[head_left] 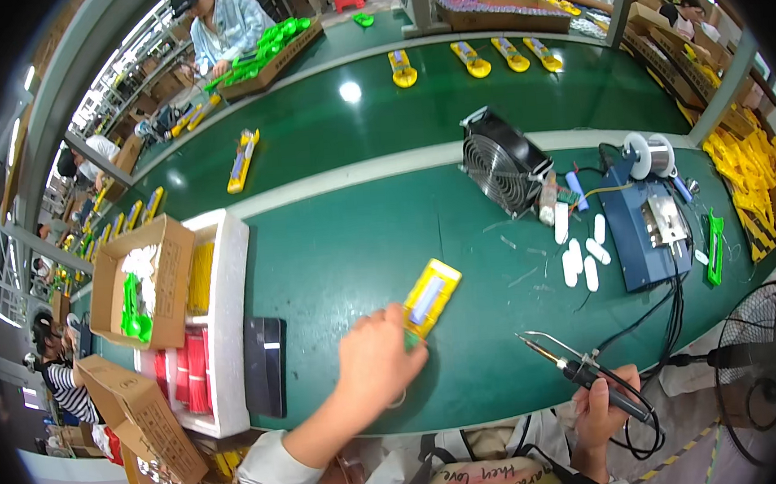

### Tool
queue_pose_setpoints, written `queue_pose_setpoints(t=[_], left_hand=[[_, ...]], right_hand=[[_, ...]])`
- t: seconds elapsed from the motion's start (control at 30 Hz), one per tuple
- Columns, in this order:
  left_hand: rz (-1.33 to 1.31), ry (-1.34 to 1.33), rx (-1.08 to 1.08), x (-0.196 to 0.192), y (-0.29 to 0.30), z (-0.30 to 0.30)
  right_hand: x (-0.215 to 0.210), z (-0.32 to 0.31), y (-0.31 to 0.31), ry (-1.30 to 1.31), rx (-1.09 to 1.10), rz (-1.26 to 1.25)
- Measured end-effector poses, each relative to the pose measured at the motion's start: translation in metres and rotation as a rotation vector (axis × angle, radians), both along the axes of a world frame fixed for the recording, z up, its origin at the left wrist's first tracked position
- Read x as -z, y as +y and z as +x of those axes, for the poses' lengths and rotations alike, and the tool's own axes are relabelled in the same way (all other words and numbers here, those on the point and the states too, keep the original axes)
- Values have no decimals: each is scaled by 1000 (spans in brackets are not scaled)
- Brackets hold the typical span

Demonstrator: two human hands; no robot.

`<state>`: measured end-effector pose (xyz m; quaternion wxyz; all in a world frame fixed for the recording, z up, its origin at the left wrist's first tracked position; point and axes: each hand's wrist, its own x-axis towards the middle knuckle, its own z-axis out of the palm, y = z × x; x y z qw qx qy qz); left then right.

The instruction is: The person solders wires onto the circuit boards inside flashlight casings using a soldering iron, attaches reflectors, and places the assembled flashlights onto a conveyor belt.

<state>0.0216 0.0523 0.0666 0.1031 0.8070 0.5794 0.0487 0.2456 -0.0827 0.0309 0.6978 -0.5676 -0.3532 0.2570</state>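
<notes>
My left hand is closed on the near end of a yellow plastic casing with a blue-grey cylinder in it. A bit of green shows by my fingers, and the hand hides the casing's near end. At the lower right, my right hand grips a soldering iron by its black handle. A thin metal tube runs beside the iron's tip, which points up and left, apart from the casing. Right of the casing lie several white oval pieces and wire scraps.
A black fan and a blue soldering station with a solder spool stand at the far right. On the left sit a cardboard box, a foam tray with red and yellow wires, and a black device. Beyond, a belt carries yellow casings.
</notes>
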Motion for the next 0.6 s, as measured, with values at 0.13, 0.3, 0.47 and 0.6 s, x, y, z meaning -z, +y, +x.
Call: queue_pose_setpoints(t=[0.13, 0.3, 0.47, 0.6], left_hand=[[86, 100, -138, -11, 108, -9], [207, 167, -352, 5, 269, -40], [300, 87, -443, 30, 373, -29], [778, -102, -242, 8, 391, 33]], right_hand=[[-2, 13, 11, -25, 98, -17], [2, 17, 26, -39, 176, -86], [-8, 21, 32, -106, 188, -197], [-10, 19, 47, -129, 199, -202]])
